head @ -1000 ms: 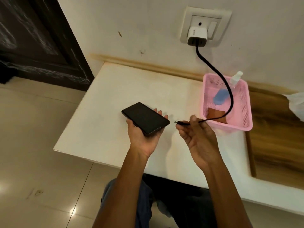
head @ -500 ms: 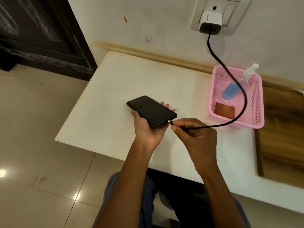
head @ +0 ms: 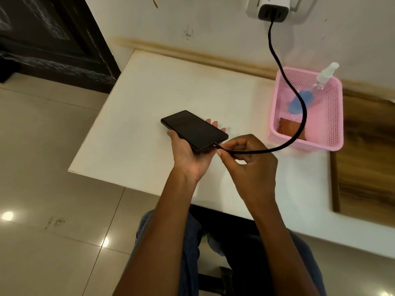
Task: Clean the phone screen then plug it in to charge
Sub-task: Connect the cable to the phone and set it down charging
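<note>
Nearest the camera, two bare forearms are extended from 6 o'clock over the front edge of the white bench (head: 149, 86). The phone (head: 194, 130) is cradled in the left hand (head: 189, 155), screen up and dark, fingers wrapped under it so the fingertips show past its far edge; this grip is closed around the phone, held just above the bench near frame centre. The port end is turned toward 4 o'clock, probably so it faces the other hand squarely.

The right hand (head: 249, 165) is pinched closed on the plug end of the black cable (head: 299, 107), thumb and forefinger right behind the connector, likely for fine aim. The connector tip is seen at the phone's port edge; whether it is fully seated cannot be told. Step judged: plugging in, task near its end.

Further out, toward 2 o'clock, the cable is draped over a pink basket (head: 334, 116), where a spray bottle (head: 318, 82) and a brown cloth (head: 288, 127) are stowed, apparently cleaning items already set aside. At 1 o'clock, on the wall, the cable runs up into a charger (head: 273, 7) plugged into the socket. Slack is left in the cable, so little pull on the connector is expected.
</note>
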### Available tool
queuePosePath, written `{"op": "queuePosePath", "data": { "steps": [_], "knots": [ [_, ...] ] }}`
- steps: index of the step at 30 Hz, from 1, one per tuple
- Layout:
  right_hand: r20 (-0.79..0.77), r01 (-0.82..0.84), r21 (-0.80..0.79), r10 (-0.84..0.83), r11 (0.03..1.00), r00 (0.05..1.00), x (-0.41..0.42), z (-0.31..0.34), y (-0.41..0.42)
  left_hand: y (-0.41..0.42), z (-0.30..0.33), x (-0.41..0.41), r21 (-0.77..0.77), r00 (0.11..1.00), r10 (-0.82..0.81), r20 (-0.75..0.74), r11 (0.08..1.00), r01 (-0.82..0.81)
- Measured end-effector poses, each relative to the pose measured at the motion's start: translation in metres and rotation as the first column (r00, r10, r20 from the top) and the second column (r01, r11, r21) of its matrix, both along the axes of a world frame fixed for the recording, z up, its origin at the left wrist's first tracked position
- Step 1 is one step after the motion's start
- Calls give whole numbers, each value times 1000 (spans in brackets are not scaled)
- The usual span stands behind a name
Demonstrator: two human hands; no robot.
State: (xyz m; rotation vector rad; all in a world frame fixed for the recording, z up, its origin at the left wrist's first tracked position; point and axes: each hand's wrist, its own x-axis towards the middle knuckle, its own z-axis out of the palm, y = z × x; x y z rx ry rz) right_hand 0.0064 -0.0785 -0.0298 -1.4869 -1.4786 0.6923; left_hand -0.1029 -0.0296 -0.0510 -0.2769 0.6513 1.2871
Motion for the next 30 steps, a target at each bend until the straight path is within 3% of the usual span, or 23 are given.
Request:
{"op": "queuePosePath", "data": {
  "steps": [23,30],
  "knots": [
    [132,11,27,-14,1000,991,-5,2,-2,0,1,3,-32,999,5,-46,999,-7],
    [194,-20,106,-1,994,981,-6,5,-5,0,3,0,-16,1000,-8,-26,1000,7]
  ]
}}
